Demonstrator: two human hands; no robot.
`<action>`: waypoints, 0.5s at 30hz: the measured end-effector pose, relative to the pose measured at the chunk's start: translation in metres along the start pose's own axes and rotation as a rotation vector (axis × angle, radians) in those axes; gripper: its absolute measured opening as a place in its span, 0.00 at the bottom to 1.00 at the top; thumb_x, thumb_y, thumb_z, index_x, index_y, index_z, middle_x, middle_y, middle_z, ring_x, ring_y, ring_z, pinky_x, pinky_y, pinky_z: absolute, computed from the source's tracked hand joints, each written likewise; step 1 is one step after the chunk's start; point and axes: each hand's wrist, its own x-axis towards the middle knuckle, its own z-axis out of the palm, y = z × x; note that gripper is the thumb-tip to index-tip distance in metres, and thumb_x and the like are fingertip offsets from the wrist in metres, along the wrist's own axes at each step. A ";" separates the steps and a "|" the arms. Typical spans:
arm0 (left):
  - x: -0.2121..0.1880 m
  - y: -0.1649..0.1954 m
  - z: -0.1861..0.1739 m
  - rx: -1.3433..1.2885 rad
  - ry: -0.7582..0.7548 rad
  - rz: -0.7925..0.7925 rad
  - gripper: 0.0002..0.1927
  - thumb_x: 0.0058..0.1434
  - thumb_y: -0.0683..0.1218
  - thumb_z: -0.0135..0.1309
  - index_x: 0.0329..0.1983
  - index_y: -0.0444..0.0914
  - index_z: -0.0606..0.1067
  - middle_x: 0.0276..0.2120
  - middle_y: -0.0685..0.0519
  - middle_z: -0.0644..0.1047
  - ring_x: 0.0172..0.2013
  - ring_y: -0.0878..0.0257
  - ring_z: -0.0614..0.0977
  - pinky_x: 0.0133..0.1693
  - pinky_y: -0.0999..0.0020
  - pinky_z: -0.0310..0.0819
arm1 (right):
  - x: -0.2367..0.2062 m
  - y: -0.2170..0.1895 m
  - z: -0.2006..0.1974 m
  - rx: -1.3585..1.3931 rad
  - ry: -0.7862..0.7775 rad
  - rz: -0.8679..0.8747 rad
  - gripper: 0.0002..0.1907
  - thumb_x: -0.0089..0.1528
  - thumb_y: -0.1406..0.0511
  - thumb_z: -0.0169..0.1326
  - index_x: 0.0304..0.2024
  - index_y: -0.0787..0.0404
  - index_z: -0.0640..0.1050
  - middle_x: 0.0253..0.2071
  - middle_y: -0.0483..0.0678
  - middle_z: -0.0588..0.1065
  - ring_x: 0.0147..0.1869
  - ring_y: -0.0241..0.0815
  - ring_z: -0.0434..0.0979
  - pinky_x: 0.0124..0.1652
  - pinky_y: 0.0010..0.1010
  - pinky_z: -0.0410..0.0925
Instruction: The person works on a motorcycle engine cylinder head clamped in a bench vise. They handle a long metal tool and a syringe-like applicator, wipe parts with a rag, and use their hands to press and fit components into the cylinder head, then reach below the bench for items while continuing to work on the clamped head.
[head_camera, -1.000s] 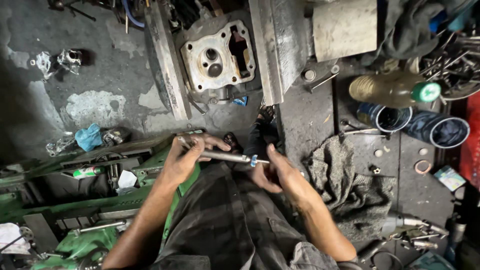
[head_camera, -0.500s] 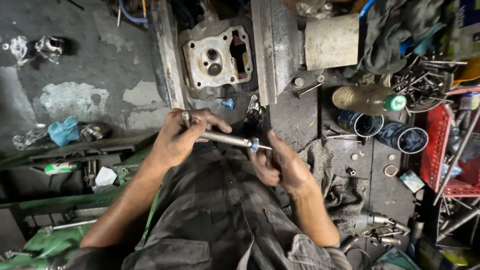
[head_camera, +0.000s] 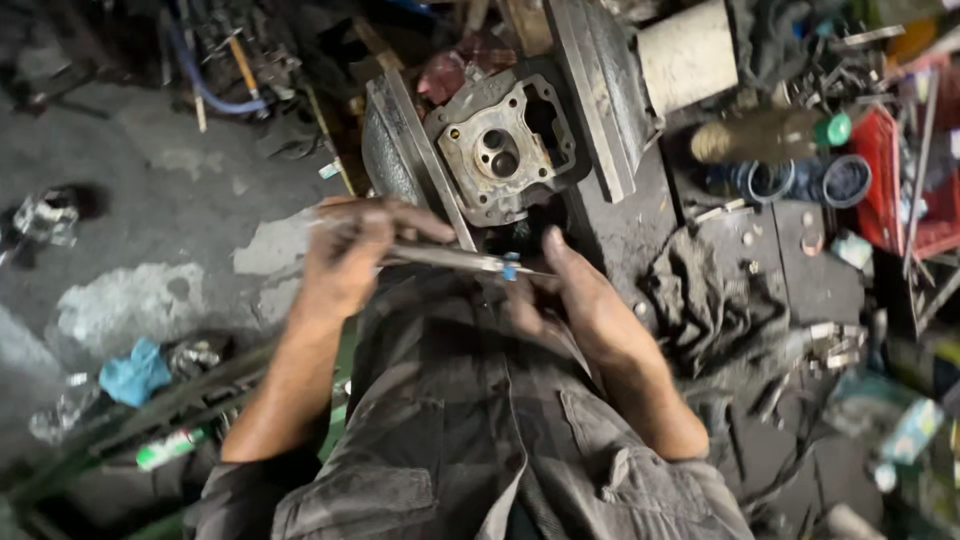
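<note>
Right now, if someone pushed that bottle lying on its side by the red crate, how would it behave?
The bottle lies on its side and looks round, so it would probably roll. It looks like thin plastic, likely light. Its green cap appears to be on, so spilling seems unlikely.

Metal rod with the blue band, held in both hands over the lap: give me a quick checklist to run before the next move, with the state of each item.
1. Left hand wrapped round the metal rod: ok, fingers closed over its left part.
2. Right hand at the rod's other end, near the blue band: ok, though how firmly it grips: cannot tell, the picture is blurred.
3. Rod clear of the engine block: ok, it lies across below the block, apart from it.
4. Block's bores free of debris: cannot tell.
5. Rag within reach: ok, it lies on the bench just right of the right hand.
</note>
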 end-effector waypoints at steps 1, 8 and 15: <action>-0.002 -0.005 -0.016 -0.040 0.009 0.027 0.31 0.77 0.64 0.41 0.39 0.36 0.83 0.39 0.48 0.85 0.30 0.65 0.80 0.36 0.67 0.74 | 0.003 -0.006 0.015 0.031 -0.051 -0.171 0.38 0.69 0.37 0.37 0.36 0.65 0.72 0.23 0.43 0.67 0.24 0.33 0.60 0.26 0.24 0.55; 0.006 0.011 -0.055 -0.131 0.352 -0.042 0.34 0.74 0.68 0.40 0.60 0.33 0.67 0.42 0.50 0.78 0.36 0.64 0.80 0.34 0.70 0.75 | 0.038 -0.012 0.094 -0.578 0.158 -0.917 0.34 0.63 0.49 0.60 0.61 0.63 0.65 0.52 0.58 0.73 0.54 0.48 0.74 0.54 0.38 0.68; 0.030 0.034 -0.014 0.009 -0.364 0.380 0.28 0.62 0.45 0.58 0.66 0.41 0.68 0.58 0.43 0.70 0.58 0.43 0.71 0.59 0.37 0.67 | 0.055 -0.022 0.098 -0.057 0.495 -0.931 0.38 0.62 0.62 0.66 0.67 0.69 0.61 0.38 0.47 0.75 0.34 0.39 0.79 0.42 0.41 0.75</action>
